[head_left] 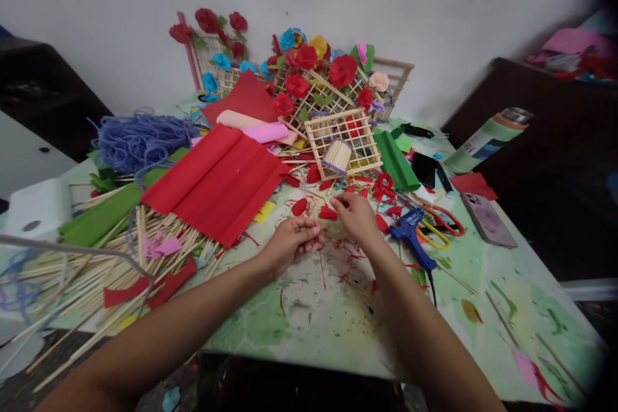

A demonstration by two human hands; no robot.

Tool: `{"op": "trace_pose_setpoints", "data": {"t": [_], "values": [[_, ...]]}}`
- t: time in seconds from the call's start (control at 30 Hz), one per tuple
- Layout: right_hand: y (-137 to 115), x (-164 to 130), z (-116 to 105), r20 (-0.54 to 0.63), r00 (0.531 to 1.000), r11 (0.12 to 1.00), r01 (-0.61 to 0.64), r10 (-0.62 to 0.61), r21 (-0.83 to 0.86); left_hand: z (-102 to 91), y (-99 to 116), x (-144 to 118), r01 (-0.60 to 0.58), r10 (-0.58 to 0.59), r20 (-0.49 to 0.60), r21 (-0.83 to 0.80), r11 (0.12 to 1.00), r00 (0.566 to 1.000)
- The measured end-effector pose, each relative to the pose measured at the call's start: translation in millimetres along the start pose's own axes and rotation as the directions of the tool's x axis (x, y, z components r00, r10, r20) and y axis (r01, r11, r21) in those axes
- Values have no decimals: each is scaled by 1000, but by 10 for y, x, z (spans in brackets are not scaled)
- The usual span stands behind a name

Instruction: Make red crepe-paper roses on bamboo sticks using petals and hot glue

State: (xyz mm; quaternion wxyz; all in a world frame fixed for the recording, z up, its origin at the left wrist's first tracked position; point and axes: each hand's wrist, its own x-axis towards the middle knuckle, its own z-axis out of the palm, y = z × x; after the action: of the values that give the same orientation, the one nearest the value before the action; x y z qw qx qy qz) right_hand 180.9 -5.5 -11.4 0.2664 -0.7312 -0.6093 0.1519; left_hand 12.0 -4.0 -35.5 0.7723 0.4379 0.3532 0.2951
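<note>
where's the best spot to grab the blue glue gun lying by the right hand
Probably the handle of the blue glue gun, coming from above on the near side. It lies flat on the table just right of the right hand, handle angled toward the person, cord trailing off its near end, scissors beside it.

Red crepe paper sheet (217, 183): matt, ribbed, creased. Green paper roll (393, 159): same matt crepe. Paper flowers (309, 67) far side: matt, crinkled. Lattice frame (344, 141) and stick pile (96, 264) near left: bare pale wood, unfinished. Blue yarn (138, 138): fuzzy fibre. Glue gun (410, 235): blue plastic, slight sheen. Scissors (441, 225): glossy plastic handles. Phone (487, 219): smooth case, satin. Table (328, 322): smooth, paint-stained, dull gloss. Red petal (327, 212) at right hand (355, 215) fingertips: matt paper.
</note>
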Motion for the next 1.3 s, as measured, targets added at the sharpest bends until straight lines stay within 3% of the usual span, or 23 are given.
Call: {"op": "trace_pose_setpoints", "data": {"t": [0.13,0.3,0.43,0.57,0.77,1.03,1.3], "values": [[90,218,13,63,997,994,-26,33,-103,-88,29,51,-63,61,-39,-57,996,997],[89,249,123,88,992,989,-74,86,-132,-108,21,75,-60,57,-50,-56,997,997],[114,232,142,91,990,994,-108,110,-20,-101,25,68,-50,48,-48,-39,998,998],[161,227,86,57,991,968,-133,123,214,-114,22,75,-56,54,-45,-53,997,998],[96,-15,17,64,988,779,-153,144,608,-92,12,70,-94,90,-34,-151,984,995],[-145,-448,200,119,970,453,-206,213,867,32,26,-41,-8,21,55,-242,970,998],[-151,-496,349,90,958,406,-199,272,892,34,-5,-35,-9,8,-5,-107,994,1000]]}}
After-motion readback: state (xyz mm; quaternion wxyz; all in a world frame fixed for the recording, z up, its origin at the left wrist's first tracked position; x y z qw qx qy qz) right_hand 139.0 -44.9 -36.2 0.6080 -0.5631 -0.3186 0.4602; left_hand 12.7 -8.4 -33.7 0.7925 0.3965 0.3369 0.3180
